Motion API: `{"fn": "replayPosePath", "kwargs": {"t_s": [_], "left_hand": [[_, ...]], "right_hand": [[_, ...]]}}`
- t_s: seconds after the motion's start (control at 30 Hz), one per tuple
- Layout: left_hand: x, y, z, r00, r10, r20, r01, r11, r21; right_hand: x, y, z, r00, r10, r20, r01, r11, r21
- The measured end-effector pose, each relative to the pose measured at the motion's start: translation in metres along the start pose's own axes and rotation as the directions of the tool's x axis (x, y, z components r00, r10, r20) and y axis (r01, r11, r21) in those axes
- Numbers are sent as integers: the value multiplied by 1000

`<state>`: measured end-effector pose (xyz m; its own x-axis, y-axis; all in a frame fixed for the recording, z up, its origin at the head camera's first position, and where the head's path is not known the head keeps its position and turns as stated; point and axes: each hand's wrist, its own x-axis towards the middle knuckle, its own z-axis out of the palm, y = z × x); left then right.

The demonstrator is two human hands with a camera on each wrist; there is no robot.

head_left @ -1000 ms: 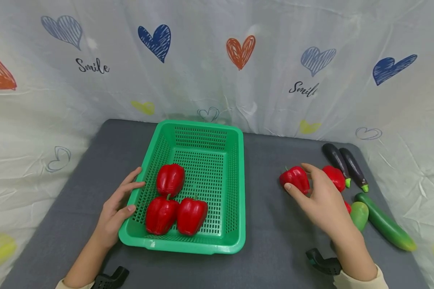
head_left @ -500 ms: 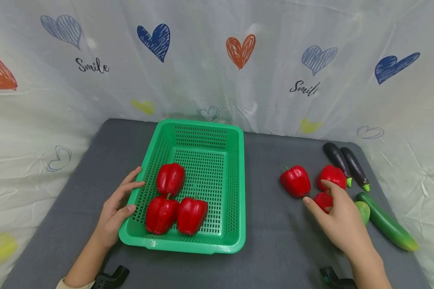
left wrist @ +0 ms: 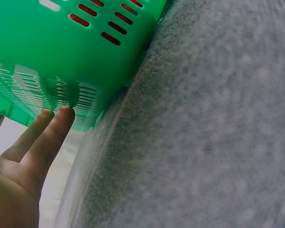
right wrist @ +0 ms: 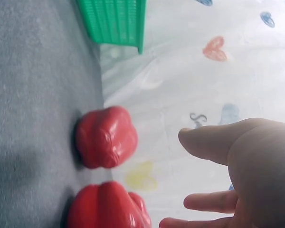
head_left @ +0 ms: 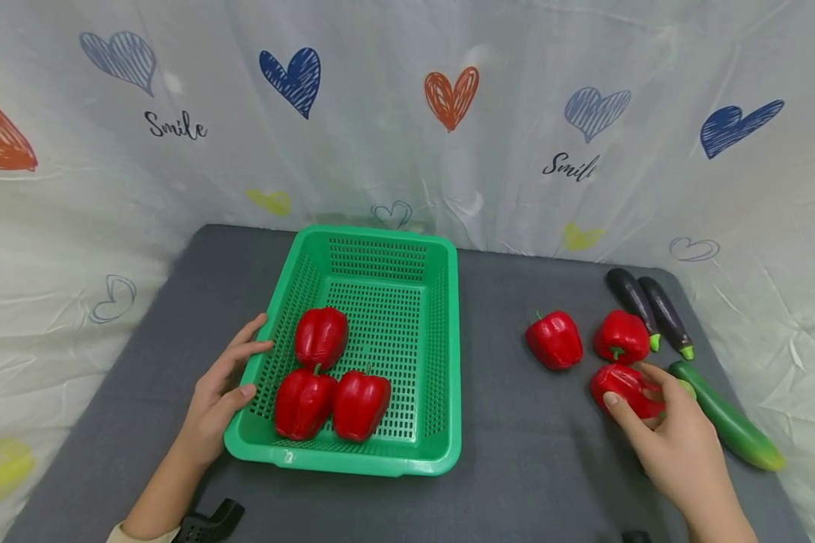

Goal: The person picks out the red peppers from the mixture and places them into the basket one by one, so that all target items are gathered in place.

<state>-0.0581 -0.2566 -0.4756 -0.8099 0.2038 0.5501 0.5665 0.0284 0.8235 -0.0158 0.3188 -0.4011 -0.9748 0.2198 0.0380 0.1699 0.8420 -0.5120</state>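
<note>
My left hand (head_left: 213,396) rests against the left side of a green plastic basket (head_left: 453,362), its fingers spread. In the left wrist view the fingertips (left wrist: 65,114) touch the basket's perforated outer wall (left wrist: 52,52). Three red bell peppers (head_left: 321,337) sit in the basket's near left part. At the right, my right hand (head_left: 679,434) is over a red bell pepper (head_left: 621,381), with thumb and fingers apart. The right wrist view shows its fingers stretched out, with nothing between them. Two more red bell peppers, one left (head_left: 555,341) and one behind (head_left: 621,337), lie nearby.
Two eggplants (head_left: 665,317) lie at the table's far right corner. A long green cucumber (head_left: 730,422) is along the right edge. Beside it a lighter green vegetable (head_left: 687,388) is mostly hidden by my right hand. A patterned white curtain (head_left: 394,136) hangs behind the grey table (head_left: 509,483).
My right hand has let go of the leftmost loose bell pepper and moved right and nearer, over another one. That first pepper stays on the table. My left hand has stayed at the basket.
</note>
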Motion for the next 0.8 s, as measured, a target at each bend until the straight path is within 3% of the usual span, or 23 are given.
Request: {"fn": "replayPosePath", "kwargs": {"t_s": [0.37,0.8], "left_hand": [[0,0,0,1000,7,-2,-7,1000,-7],[0,-1,0,1000,-4,-3,4,1000,-9]], "right_hand": [[-5,20,-6,995,98,17,-98,995,0],[9,23,7,995,83,47,-83,996,8]]}}
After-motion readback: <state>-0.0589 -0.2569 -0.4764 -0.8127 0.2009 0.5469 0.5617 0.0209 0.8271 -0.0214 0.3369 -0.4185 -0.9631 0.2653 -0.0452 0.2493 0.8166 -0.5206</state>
